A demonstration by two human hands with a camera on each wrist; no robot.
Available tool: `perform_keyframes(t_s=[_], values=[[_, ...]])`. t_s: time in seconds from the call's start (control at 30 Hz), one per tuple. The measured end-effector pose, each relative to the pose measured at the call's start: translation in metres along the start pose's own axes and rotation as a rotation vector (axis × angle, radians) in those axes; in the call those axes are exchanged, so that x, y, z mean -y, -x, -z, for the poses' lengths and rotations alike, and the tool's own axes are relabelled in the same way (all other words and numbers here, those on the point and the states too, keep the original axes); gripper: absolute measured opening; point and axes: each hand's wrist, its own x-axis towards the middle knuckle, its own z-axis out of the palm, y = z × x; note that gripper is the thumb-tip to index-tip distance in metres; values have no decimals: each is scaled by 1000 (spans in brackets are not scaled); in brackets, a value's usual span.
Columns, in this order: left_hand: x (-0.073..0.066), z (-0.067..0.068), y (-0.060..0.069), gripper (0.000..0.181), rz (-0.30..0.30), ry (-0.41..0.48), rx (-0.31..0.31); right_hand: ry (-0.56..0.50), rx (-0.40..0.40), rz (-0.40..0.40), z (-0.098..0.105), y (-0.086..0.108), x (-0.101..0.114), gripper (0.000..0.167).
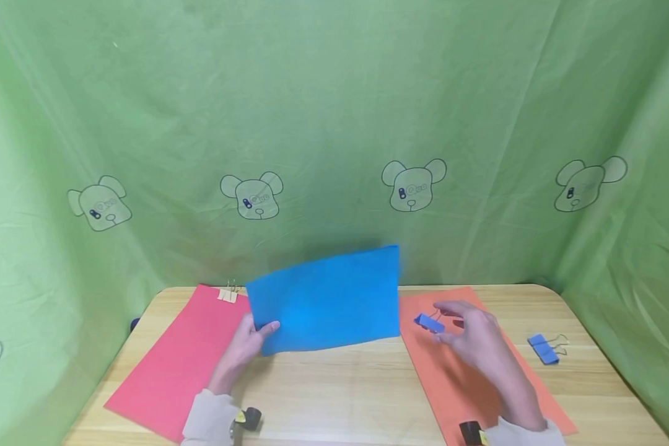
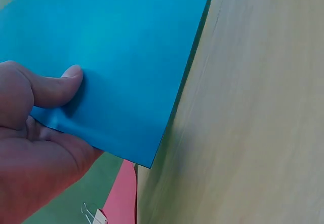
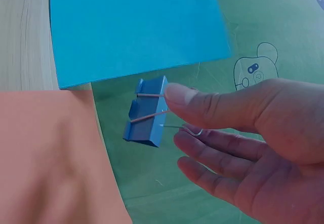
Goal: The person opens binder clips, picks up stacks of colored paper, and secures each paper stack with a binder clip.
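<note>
My left hand (image 1: 251, 337) grips a blue sheet of paper (image 1: 329, 303) by its left edge, thumb on the near face and fingers behind. The sheet is held up off the table, slightly bent, its right side higher. To the right, my right hand (image 1: 476, 337) holds a blue binder clip (image 3: 147, 112) by its wire handles, between the thumb and fingers. This clip is in the air over an orange sheet (image 1: 440, 365), apart from the blue paper. In the right wrist view, the thumb (image 3: 182, 95) hides the ends of some wires.
A pink-red sheet (image 1: 181, 365) lies on the left of the wooden table (image 1: 340, 396), with a pale binder clip (image 1: 227, 295) at its far edge. Another blue binder clip (image 1: 543, 349) lies at the right. Green curtains (image 1: 334, 124) with bear drawings surround the table.
</note>
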Motion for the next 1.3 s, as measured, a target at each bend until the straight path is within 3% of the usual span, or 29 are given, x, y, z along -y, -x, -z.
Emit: perform_keyframes(t_s=[0.13,0.3,0.53,0.7,0.93,1.3], values=[[-2,0,1,51,-4,50,27,-22,-20,7,0,-1,-1,49],[-4,4,3,47,27,127,55,-72,-38,11,-2,-5,-7,50],[-2,10,2,32,56,150,49,-197,-34,24,-8,-7,-19,46],[-2,13,2,41,41,184,89,-306,-58,-4,-8,-7,-24,47],[-3,13,1,48,65,191,130,-493,-43,-63,-7,-6,-31,45],[-1,13,1,45,51,206,158,-534,-42,-80,-8,-6,-36,47]])
